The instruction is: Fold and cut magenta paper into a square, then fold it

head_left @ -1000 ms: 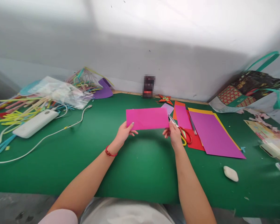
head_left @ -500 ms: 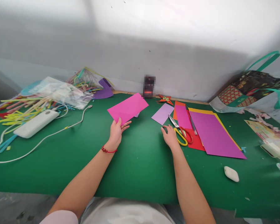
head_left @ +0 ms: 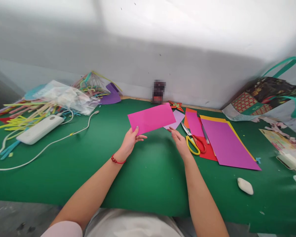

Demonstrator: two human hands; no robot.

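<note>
A bright pink sheet of paper (head_left: 151,118) is raised above the table, its lower left corner pinched between the thumb and fingers of my left hand (head_left: 131,142). My right hand (head_left: 179,141) is just below the sheet's right end, fingers stretched out and holding nothing; whether a fingertip touches the paper I cannot tell. A pale lilac sheet (head_left: 177,118) lies behind, partly hidden by the pink one. Scissors (head_left: 192,144) with one yellow and one red handle rest to the right of my right hand, on the table and the edge of a red sheet (head_left: 207,153).
Purple paper (head_left: 227,141) over yellow lies at right, near a pen (head_left: 205,134) and a small white case (head_left: 245,186). A patterned bag (head_left: 259,95) stands back right. At left are a white power bank (head_left: 40,129), its cable and pipe cleaners (head_left: 17,121).
My left hand has carried the pink paper rightward and turned it more level, so it now covers part of the lilac sheet. My right hand has moved slightly up toward the paper.
</note>
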